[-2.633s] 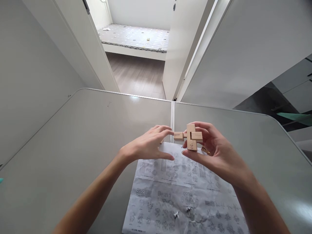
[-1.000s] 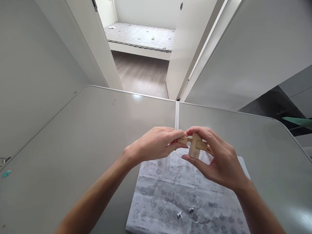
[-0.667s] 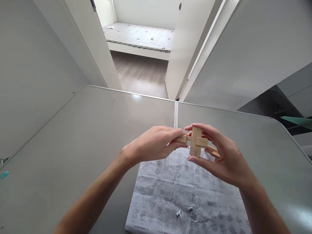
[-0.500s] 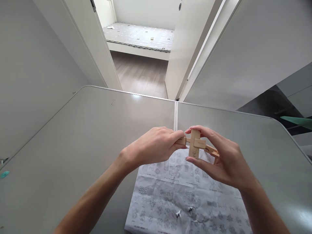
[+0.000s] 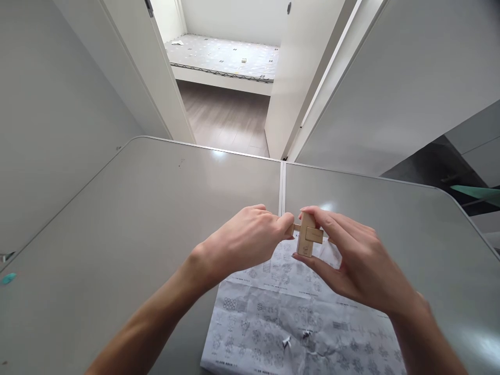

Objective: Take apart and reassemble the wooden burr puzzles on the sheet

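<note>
Above a printed sheet (image 5: 250,312), several light wooden puzzle pieces (image 5: 304,245) are fitted together in a cross shape. My left hand (image 5: 253,234) is closed on the end of a notched stick that runs into the cross from the left. My right hand (image 5: 355,265) pinches the upright block between the thumb below and fingers above. A short piece lies across that block on the near side. Another bit of wood barely shows beside the right fingers; the rest of it is hidden by the hand.
The sheet is creased, torn in places and covered with small diagrams. It lies on a grey folding table (image 5: 136,234) with a metal seam (image 5: 283,187). Beyond the table stand an open door (image 5: 304,67) and a bed (image 5: 222,57). A teal scrap (image 5: 8,278) is at far left.
The wooden cross has shifted slightly left and tilted in my hands. My right hand has turned, and the extra pieces in its palm are now mostly hidden.
</note>
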Available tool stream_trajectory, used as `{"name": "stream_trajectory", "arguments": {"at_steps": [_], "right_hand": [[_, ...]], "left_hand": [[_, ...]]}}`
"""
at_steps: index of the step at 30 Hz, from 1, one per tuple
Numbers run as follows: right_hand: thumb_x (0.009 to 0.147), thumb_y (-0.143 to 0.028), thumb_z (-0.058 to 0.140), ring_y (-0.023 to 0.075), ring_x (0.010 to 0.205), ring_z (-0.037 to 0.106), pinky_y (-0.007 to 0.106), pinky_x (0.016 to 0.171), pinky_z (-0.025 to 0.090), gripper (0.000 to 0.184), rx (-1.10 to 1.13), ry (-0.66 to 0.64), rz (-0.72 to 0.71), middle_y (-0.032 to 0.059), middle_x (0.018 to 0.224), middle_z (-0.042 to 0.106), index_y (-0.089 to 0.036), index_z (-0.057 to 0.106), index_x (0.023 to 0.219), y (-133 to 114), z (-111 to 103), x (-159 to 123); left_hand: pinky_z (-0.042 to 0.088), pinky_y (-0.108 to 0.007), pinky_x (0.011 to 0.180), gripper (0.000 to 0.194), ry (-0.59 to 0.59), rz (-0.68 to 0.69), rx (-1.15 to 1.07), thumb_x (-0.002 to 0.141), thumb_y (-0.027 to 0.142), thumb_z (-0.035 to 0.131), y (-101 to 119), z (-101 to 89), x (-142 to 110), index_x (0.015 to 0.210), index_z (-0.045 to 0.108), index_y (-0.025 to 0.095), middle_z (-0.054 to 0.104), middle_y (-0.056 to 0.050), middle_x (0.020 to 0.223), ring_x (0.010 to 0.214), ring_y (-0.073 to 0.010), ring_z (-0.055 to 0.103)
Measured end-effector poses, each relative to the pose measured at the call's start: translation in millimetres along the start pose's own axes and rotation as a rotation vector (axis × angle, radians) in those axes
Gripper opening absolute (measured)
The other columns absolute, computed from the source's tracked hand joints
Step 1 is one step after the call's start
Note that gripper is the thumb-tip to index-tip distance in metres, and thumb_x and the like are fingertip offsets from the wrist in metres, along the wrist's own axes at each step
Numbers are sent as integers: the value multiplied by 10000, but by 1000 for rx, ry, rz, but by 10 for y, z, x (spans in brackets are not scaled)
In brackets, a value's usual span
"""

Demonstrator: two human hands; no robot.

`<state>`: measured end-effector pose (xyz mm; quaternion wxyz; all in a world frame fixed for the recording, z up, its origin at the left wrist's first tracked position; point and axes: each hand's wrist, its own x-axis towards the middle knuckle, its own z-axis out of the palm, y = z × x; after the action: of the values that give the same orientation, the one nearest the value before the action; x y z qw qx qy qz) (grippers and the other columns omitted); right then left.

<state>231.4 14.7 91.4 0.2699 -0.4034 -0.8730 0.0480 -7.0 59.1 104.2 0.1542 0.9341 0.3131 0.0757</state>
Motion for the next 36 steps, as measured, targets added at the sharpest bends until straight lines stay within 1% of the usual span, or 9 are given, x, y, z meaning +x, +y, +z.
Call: {"name": "stream_trajectory", "arguments": {"at_steps": [4,8,11,15,19,22,27,33,36], "right_hand": [[1068,-480,673,330,1013,787,413,787,618,549,-13,-10,25,172,1252,780,-199,509,1510,-1,26,-9],[1039,-436,727,295,1033,773,388,790,635,530,124,-9,116,134,1310,754,-256,530,1496,25,5,39],[988,-446,793,303,1066,759,422,850,649,529,251,24,174,117,1314,757,-291,574,1445,36,-53,80],[968,-430,833,297,1104,756,449,929,660,527,468,23,209,110,1335,748,-316,599,1426,33,-125,85],[950,-454,858,284,1150,747,412,930,676,572,694,45,207,102,1352,734,-335,616,1454,42,-114,79],[955,-534,830,284,1155,745,403,933,679,588,798,105,195,102,1325,748,-331,627,1467,59,-68,81],[982,-482,817,284,1155,739,409,929,669,572,703,106,193,98,1301,738,-342,603,1493,86,-65,55],[970,-443,832,268,958,749,324,628,623,554,520,65,170,106,1228,732,-317,598,1456,71,-147,37],[982,-400,819,265,941,752,372,747,646,512,377,66,135,94,1192,750,-308,592,1432,53,-146,62]], "left_hand": [[440,-322,735,360,13,-10,16,986,-52,480,-15,32,4,773,407,230,542,58,611,520,-153,501],[465,-345,790,301,75,-32,-74,1138,215,494,-73,-12,19,837,477,218,639,20,717,642,-184,616],[453,-323,740,299,39,-56,-347,1161,391,456,-100,-108,7,921,510,221,662,6,814,712,-182,625],[437,-297,669,378,-97,-66,-826,1174,476,320,-98,-157,3,942,488,229,549,23,797,663,-139,505],[425,-308,616,447,-172,-2,-1214,1148,552,360,-57,-29,69,840,416,234,414,24,757,658,-141,412],[415,-300,568,491,-141,-15,-1384,1118,574,425,-6,110,130,767,371,236,340,30,732,634,-134,373],[358,-287,555,582,11,-66,-1355,1092,621,460,18,246,174,678,384,220,381,34,674,607,-116,353],[303,-289,581,526,9,-89,-1317,1092,574,489,-1,206,169,720,375,219,350,42,694,624,-116,343],[282,-292,580,504,30,-92,-1265,1091,549,499,-7,182,162,736,355,221,285,46,721,628,-113,285]]}}
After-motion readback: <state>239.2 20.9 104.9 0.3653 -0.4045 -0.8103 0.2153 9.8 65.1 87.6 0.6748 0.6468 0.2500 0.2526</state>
